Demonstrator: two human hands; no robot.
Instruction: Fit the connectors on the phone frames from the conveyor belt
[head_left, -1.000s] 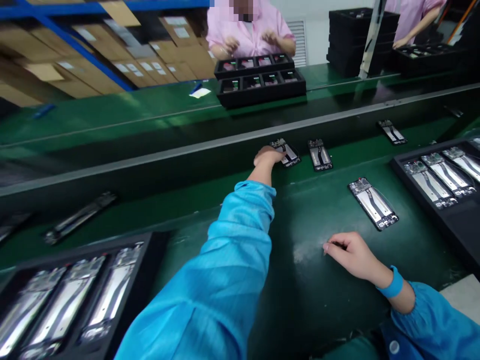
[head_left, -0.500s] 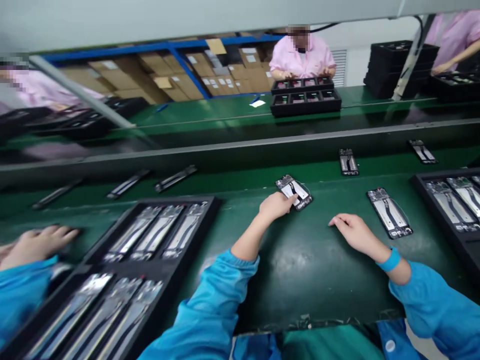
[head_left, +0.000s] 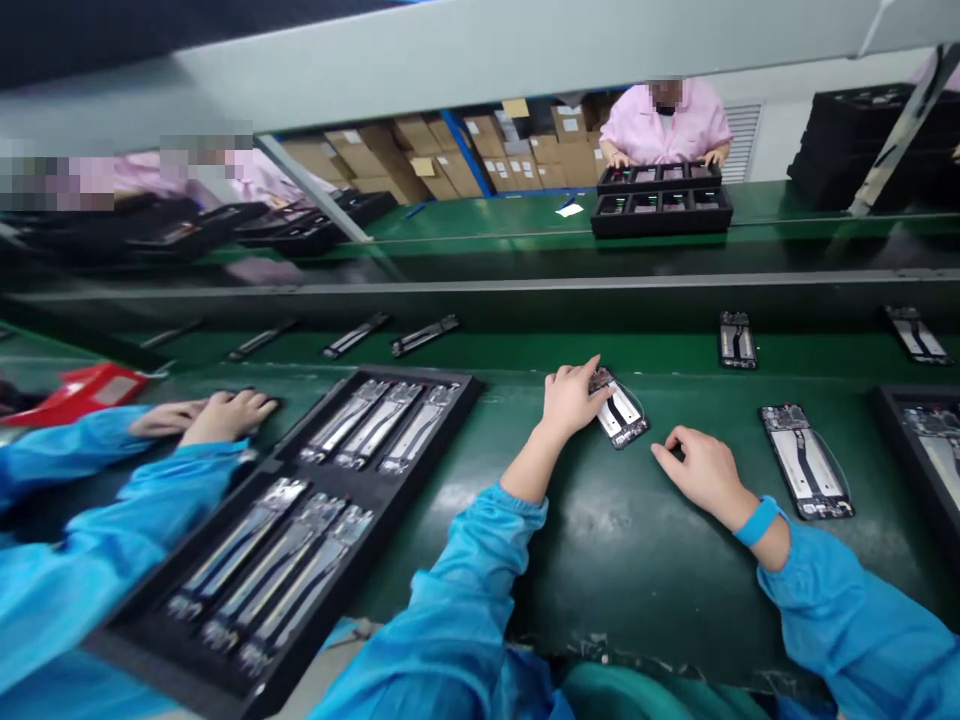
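Observation:
An opened phone [head_left: 624, 412] lies on the green bench, with its circuit board at the top, a pale middle and a dark ribbon cable. My left hand [head_left: 570, 402] grips its upper left side. The thumb is on the phone and the index finger points up past the top edge. That corner is hidden under the fingers. Just right of this phone hovers my right hand [head_left: 701, 468], a blue band at its wrist. Its thumb and fingers are drawn together in a pinch; anything between the tips is too small to tell. Another opened phone [head_left: 806, 465] lies farther right.
A black tray [head_left: 375, 483] of opened phones stands at left, and another [head_left: 900, 410] at the right edge. Several phones, including one [head_left: 738, 340], lie along the bench's back strip. A co-worker's hands [head_left: 225, 415] are beyond the left tray, near a red object [head_left: 86, 393].
The view has swung left and slightly up. My left hand has slid from the phone's lower part to its upper left side. My right hand stays beside the phone, fingers pinched.

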